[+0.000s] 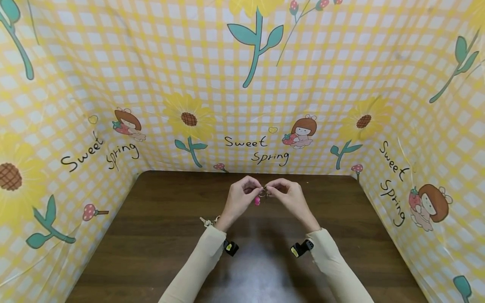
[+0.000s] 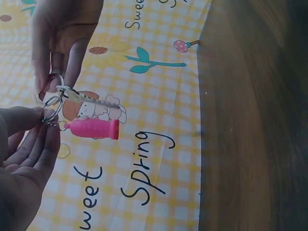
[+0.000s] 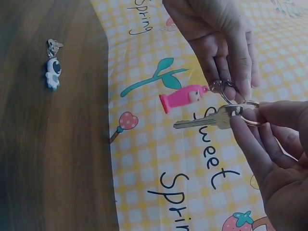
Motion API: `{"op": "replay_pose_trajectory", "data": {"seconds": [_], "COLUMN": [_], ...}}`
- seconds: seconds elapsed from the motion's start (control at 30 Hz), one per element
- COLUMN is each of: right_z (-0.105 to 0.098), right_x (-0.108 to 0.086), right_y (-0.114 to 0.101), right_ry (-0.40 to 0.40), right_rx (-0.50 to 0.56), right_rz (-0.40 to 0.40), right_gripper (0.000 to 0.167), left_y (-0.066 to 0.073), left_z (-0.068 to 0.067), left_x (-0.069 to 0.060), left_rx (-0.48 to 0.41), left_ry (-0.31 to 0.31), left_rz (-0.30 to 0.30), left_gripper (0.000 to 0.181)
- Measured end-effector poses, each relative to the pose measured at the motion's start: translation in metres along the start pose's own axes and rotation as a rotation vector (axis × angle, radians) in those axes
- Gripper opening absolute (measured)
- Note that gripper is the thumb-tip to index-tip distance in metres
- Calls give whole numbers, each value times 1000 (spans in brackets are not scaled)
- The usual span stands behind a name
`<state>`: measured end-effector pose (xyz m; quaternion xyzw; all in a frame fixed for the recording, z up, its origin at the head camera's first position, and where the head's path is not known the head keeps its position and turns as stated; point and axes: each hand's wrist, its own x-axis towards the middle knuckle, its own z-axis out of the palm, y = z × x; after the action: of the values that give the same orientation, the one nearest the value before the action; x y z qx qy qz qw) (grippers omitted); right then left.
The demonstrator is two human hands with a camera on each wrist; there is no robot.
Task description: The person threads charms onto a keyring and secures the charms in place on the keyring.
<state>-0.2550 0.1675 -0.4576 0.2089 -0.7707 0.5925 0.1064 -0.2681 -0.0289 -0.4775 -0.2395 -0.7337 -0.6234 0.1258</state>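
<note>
Above the far part of the table, both hands meet at two linked-looking metal rings. My left hand (image 1: 239,198) pinches the key ring (image 3: 231,88) with a pink bottle-shaped charm (image 2: 94,129) hanging from a short chain. Thumb and fingers of my right hand (image 1: 292,198) pinch another split ring (image 2: 58,76), which carries a metal key (image 3: 224,117). The rings touch or overlap; whether one passes through the other I cannot tell. Charm and key dangle side by side, clear of the table.
A white astronaut keychain (image 3: 53,74) with a small key lies on the brown wooden table (image 1: 159,252), left of my left wrist. Yellow checked cloth (image 1: 242,105) walls in the table's back and sides. A black wrist camera (image 1: 302,248) sits on each forearm.
</note>
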Motion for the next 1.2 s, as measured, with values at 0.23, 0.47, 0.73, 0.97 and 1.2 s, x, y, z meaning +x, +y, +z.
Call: {"op": "replay_pose_trajectory", "data": {"seconds": [0.23, 0.47, 0.73, 0.97, 1.2], "right_z": [-1, -2, 1, 3, 4], "right_x": [2, 0, -2, -1, -2], "right_y": [0, 3, 2, 4, 2], "right_ry": [-31, -40, -48, -31, 16], "right_rx": [45, 108, 113, 89, 60], "right_rz": [42, 41, 71, 58, 39], "right_gripper": [10, 14, 14, 14, 14], "left_y": [3, 3, 3, 1, -4], "left_z": [2, 3, 3, 3, -3], "left_x": [-2, -1, -2, -2, -3], "left_rx": [54, -13, -45, -132, -220], "left_ry": [3, 19, 45, 46, -32], "left_rz": [96, 89, 41, -26, -131], "left_gripper": [12, 16, 17, 18, 19]}}
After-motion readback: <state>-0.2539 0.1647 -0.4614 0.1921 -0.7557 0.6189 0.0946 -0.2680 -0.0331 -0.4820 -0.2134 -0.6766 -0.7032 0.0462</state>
